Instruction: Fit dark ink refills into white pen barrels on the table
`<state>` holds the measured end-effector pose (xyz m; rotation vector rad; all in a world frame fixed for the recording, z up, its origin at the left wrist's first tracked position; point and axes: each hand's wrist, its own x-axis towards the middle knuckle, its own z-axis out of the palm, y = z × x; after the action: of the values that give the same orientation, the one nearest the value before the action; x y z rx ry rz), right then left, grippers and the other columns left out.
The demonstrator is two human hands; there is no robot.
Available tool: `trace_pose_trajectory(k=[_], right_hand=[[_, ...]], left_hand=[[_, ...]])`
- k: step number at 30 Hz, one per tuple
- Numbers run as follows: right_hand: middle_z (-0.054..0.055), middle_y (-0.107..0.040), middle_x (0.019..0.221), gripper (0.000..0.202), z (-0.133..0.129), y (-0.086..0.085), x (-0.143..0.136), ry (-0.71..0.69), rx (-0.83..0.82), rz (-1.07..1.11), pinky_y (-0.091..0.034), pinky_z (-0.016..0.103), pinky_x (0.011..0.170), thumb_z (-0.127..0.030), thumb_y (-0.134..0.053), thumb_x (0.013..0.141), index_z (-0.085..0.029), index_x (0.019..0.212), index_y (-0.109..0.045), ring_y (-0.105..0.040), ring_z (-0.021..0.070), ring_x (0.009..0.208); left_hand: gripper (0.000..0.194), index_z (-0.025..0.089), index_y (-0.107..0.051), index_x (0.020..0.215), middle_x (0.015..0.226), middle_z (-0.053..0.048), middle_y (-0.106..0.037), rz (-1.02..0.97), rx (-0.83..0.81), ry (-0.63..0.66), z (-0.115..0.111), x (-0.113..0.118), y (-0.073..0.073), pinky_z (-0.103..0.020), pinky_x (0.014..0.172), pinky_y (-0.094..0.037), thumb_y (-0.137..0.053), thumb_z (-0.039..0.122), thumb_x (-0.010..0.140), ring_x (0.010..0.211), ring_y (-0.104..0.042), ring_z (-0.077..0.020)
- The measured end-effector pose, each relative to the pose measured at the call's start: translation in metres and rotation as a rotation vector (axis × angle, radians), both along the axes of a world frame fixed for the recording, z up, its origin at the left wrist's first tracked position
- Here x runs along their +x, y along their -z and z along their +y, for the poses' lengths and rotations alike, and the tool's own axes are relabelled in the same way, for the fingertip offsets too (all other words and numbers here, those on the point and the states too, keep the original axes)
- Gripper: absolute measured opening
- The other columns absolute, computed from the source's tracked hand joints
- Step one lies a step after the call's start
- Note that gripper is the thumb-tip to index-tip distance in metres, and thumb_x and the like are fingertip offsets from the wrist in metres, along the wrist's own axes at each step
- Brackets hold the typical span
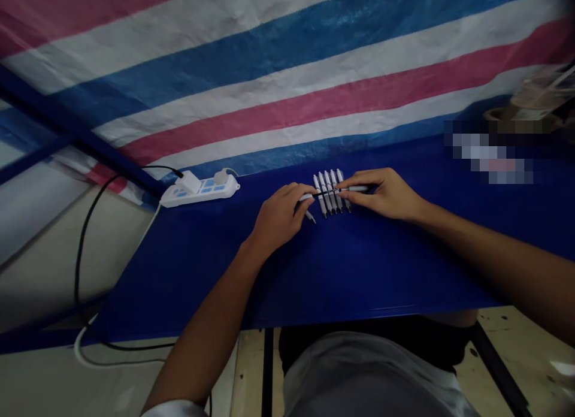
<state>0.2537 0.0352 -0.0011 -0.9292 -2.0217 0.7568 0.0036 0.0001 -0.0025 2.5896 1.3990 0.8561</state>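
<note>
Several white and grey pens (331, 200) lie side by side in a row on the blue table (341, 267), their dark tips toward me. Just left of the row, my left hand (281, 216) pinches a light-coloured pen piece (306, 197); another pen (309, 216) pokes out below its fingers. My right hand (386, 192) grips a grey and white pen part (358, 189) at the right of the row. A thin dark piece (322, 193) spans between the two held parts, above the row. Whether it is joined to both cannot be made out.
A white power strip (202, 191) with plugs and cables sits at the table's back left. Behind the table hangs a striped sheet (287, 114). At the back right are a plastic cup (534, 99) and a pixelated patch. A blue frame bar (81, 138) stands at left.
</note>
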Motion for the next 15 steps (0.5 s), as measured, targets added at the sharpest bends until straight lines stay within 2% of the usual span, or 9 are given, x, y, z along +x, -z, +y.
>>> trace_pose_trajectory(k=[9,15], right_hand=[[0.006,-0.076,0.084,0.027,-0.0007,0.0016,-0.0013,-0.077,0.001,-0.019,-0.046,0.031,0.062,-0.042,-0.073,0.087,-0.022,0.101,-0.085,-0.063,0.0169,0.066],[0.008,-0.078,0.100,0.026,-0.0043,0.0023,-0.0041,-0.153,-0.005,-0.034,-0.052,0.035,0.073,-0.036,-0.064,0.091,-0.023,0.106,-0.081,-0.070,0.0222,0.083]], left_hand=[[0.023,0.023,-0.067,0.119,0.108,-0.004,-0.074,0.018,-0.039,0.022,-0.0010,0.0038,0.0022,-0.034,0.093,-0.053,-0.049,0.029,0.105,0.103,-0.069,-0.0210],[0.022,0.023,-0.066,0.119,0.115,-0.005,-0.075,0.014,-0.083,0.045,-0.0021,0.0065,0.0027,-0.035,0.094,-0.053,-0.050,0.028,0.105,0.107,-0.069,-0.0214]])
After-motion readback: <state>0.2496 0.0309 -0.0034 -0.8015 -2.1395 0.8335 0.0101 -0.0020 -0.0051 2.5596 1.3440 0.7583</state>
